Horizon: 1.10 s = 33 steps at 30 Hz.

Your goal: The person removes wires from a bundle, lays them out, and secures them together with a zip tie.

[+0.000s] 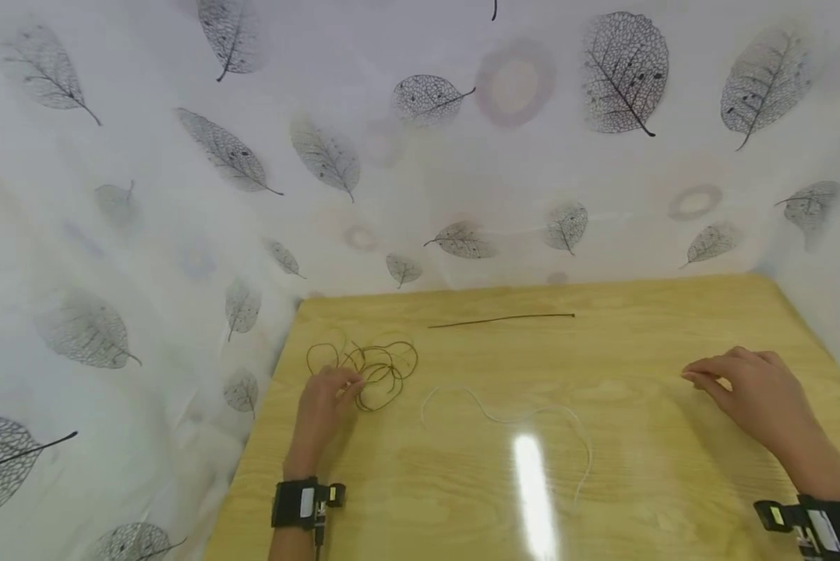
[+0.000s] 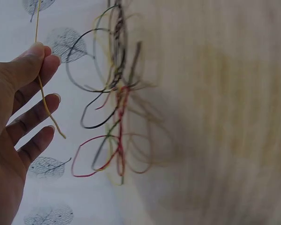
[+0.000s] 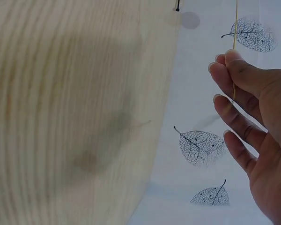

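Observation:
My left hand (image 1: 327,396) is over the left part of the table, pinching a thin yellow cord (image 2: 42,93) between thumb and index finger. A short end of it hangs below the fingertips in the left wrist view. On the right side, my right hand (image 1: 760,401) also pinches a thin yellow cord (image 3: 235,30) between thumb and forefinger, the other fingers loosely bent. Beside the left fingers lies a tangle of looped cords (image 1: 381,374), with red, black, green and yellow strands in the left wrist view. A pale, wavy cord (image 1: 507,421) lies between the hands.
A thin dark straight strand (image 1: 500,319) with a small knob at one end lies near the table's back edge. White leaf-patterned sheeting (image 1: 392,195) stands behind and beside the wooden table (image 1: 644,467). Black cameras are strapped to both wrists.

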Each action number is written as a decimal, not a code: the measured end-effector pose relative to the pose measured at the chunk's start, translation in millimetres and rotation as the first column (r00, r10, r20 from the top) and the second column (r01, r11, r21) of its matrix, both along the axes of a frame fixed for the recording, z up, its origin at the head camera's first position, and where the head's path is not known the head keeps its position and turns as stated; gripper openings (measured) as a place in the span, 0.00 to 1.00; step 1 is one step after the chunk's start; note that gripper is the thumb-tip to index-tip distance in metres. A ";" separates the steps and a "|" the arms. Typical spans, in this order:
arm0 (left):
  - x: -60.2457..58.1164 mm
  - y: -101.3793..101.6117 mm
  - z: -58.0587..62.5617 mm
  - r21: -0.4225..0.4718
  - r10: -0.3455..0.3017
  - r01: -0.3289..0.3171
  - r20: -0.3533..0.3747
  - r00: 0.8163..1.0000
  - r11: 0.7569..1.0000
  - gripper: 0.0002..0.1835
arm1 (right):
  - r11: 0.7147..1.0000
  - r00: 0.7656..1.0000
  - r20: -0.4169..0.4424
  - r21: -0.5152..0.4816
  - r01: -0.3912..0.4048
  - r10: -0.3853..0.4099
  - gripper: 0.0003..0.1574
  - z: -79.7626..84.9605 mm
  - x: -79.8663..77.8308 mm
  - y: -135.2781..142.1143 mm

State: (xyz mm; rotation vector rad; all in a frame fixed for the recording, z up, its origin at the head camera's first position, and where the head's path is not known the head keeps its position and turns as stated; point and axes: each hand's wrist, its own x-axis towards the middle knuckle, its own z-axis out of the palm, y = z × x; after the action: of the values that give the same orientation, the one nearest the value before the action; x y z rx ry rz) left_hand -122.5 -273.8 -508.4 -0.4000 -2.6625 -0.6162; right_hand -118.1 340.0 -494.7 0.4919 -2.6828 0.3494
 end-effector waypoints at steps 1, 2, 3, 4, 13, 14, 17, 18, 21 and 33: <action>2.1 3.1 -3.1 -0.005 0.009 -0.009 0.013 1.000 1.000 0.04 | 1.000 1.000 0.018 0.008 0.012 -0.012 0.12 -2.5 3.1 3.6; 4.4 6.5 -5.3 -0.005 0.016 -0.016 0.026 1.000 1.000 0.04 | 1.000 0.999 0.040 0.014 0.022 -0.022 0.12 -5.3 5.9 6.8; 6.7 9.5 -8.1 -0.013 0.022 -0.022 0.035 0.999 1.000 0.03 | 0.999 0.998 0.063 0.015 0.030 -0.031 0.12 -8.0 8.9 9.3; 9.0 11.6 -11.3 -0.022 0.029 -0.028 0.041 0.999 0.999 0.03 | 0.999 0.996 0.084 0.019 0.035 -0.036 0.11 -10.4 10.9 10.5; 21.0 23.1 -29.8 0.009 0.016 -0.017 0.121 0.993 1.000 0.03 | 0.999 0.978 0.203 -0.007 0.044 -0.042 0.09 -22.2 21.4 7.2; 21.1 24.1 -30.4 0.003 0.010 -0.010 0.136 0.991 1.000 0.03 | 0.999 0.978 0.204 -0.015 0.035 -0.031 0.08 -22.7 22.0 6.2; 20.4 27.9 -30.5 -0.026 -0.001 0.007 0.198 0.980 1.000 0.05 | 0.999 0.977 0.211 -0.044 -0.001 0.010 0.08 -23.7 23.4 2.1; 19.9 29.3 -29.9 -0.038 -0.003 0.012 0.216 0.976 0.999 0.06 | 0.998 0.976 0.218 -0.053 -0.016 0.027 0.09 -24.0 23.5 0.2; 17.9 32.8 -27.7 -0.066 -0.006 0.024 0.261 0.965 0.998 0.06 | 0.997 0.968 0.244 -0.054 -0.048 0.060 0.09 -24.2 22.6 -6.9; 11.3 42.6 -21.6 -0.051 -0.082 0.099 0.269 0.960 0.994 0.06 | 0.993 0.950 0.292 -0.058 -0.102 0.115 0.15 -23.1 22.2 -27.3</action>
State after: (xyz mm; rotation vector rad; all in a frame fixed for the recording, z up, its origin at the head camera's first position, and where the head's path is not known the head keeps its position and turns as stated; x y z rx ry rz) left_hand -111.2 -231.2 -530.1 -0.4912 -2.9400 -0.6542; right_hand -95.9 312.8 -517.7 0.6197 -2.9339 0.5497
